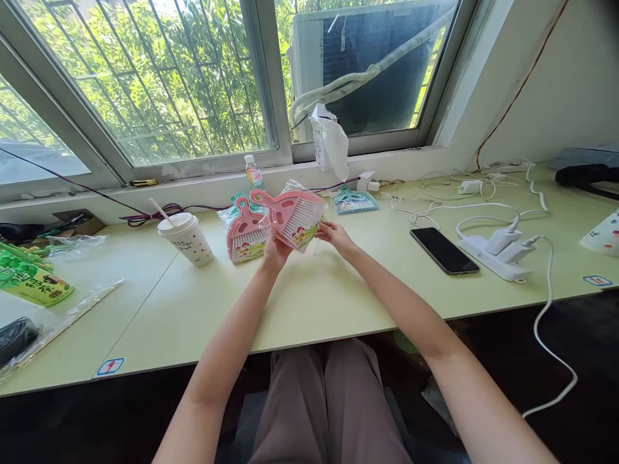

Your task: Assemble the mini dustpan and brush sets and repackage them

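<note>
Lifting a pink set (296,218) clear of the desk (329,290), the left hand (276,252) is gripping its lower edge at 12 o'clock in the head view. The right hand (337,238) is reaching to the set's 4 o'clock side, its fingers bending at the edge; whether they are pinching it, I cannot tell. Clear film is covering the set, and its bristles and label are facing the wearer.

Taking the held set as the dial's centre, another pink set (246,233) is resting at 9 o'clock, with teal showing behind it. A teal pack (356,200) is lying towards 2 o'clock, the cup (186,238) is standing beyond the other pink set, and the phone (443,250) is lying out past 3 o'clock.

As for progress, the picking up is looking done for one set, while the others are resting on the desk; how much is remaining, this view is not showing
</note>
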### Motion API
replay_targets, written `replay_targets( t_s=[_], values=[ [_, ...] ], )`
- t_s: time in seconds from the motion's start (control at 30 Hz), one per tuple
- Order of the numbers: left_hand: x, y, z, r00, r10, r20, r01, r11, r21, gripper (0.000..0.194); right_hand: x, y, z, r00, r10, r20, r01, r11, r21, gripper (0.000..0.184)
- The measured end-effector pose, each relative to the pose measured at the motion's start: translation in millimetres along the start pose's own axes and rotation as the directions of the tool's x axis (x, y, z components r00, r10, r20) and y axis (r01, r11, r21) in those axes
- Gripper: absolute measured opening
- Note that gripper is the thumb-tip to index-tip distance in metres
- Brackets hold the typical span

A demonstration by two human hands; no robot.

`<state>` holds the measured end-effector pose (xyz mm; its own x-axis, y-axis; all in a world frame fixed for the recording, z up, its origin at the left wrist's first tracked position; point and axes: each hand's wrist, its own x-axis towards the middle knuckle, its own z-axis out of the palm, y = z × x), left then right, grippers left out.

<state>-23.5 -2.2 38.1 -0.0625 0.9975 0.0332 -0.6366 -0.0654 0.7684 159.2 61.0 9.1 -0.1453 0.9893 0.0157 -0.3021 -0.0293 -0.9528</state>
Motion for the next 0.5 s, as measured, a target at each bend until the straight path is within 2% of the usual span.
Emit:
replay_targets(
  t_s=[0.07, 0.13, 0.23, 0.5],
  values=[
    [-0.5, 0.8, -0.2, 1.000, -0.022, 0.011, 0.022, 0.999, 0.023, 0.041, 0.2, -1.3, -3.5, 1.000, 0.022, 0.010, -0.023, 0.998, 0.055, 0.026],
    [-1.1, 0.7, 0.1, 0.999, -0.033, 0.020, 0.033, 0.999, 0.036, 0.042, -0.4, -3.6, -5.8, 0.999, 0.016, -0.047, -0.012, 0.996, 0.084, 0.033],
    [-2.0, -0.3, 1.1, 0.999, -0.046, 0.021, 0.045, 0.998, 0.037, 0.041, -2.6, -7.4, -7.2, 0.992, 0.000, -0.126, 0.008, 0.998, 0.063, 0.038],
    [-4.8, 0.5, 1.4, 0.996, -0.072, 0.053, 0.069, 0.996, 0.055, 0.041, -7.7, -10.2, -7.9, 0.988, -0.035, -0.150, 0.037, 0.999, 0.006, 0.041]
  ],
)
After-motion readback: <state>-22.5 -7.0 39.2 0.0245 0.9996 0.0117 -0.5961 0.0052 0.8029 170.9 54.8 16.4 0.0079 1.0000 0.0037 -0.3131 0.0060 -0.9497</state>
